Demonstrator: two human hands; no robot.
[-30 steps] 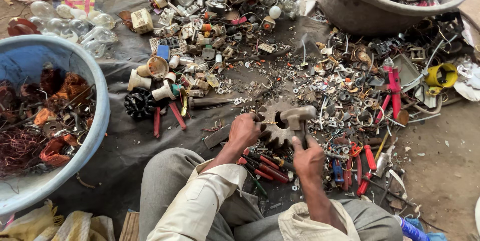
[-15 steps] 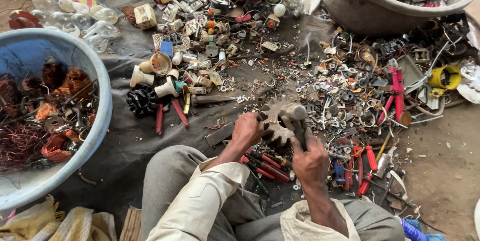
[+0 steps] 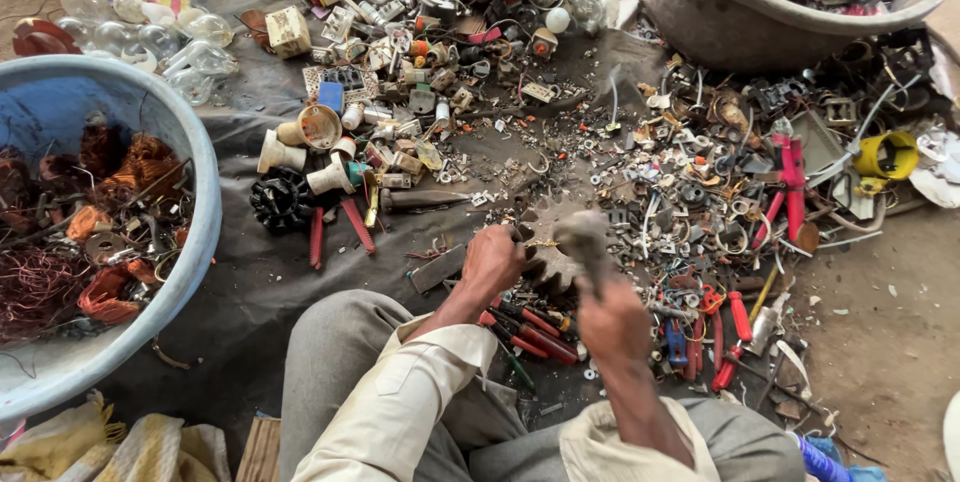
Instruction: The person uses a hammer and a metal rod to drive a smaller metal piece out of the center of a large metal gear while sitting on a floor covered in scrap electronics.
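A person seated on the ground, knees in grey trousers at the bottom of the frame, worked over a toothed metal gear (image 3: 545, 242) lying on a dark sheet (image 3: 250, 272) at lower centre. The left hand (image 3: 492, 260) pressed on the gear's near-left edge, fingers curled together over it; whether they pinched a small piece beneath could not be told. The right hand (image 3: 612, 317) was clenched on the handle of a hammer (image 3: 583, 240), its blurred head raised just above the gear. The step in hand looked like hammering scrap apart on the gear as an anvil; the next blow would call for a square hit clear of the left fingers, which sat just beside the striking point.

Just below the hands lay red-handled screwdrivers (image 3: 530, 334), and to the right more red-handled tools (image 3: 722, 327) amid loose washers and metal bits. At the left edge a blue basin (image 3: 200, 202) held tangled copper wire (image 3: 40, 287) and coils. Left of centre sat a black ridged knob (image 3: 280, 200) beside cream lamp holders (image 3: 300, 142).

Farther off, at upper centre, a heap of switches, plugs and sockets (image 3: 440, 32) spread across the sheet, with clear glass bulbs (image 3: 170, 42) at upper left. A grey tub (image 3: 730, 27) of mixed scrap stood at upper right, a yellow ring-shaped part (image 3: 885, 154) below it by the right edge.
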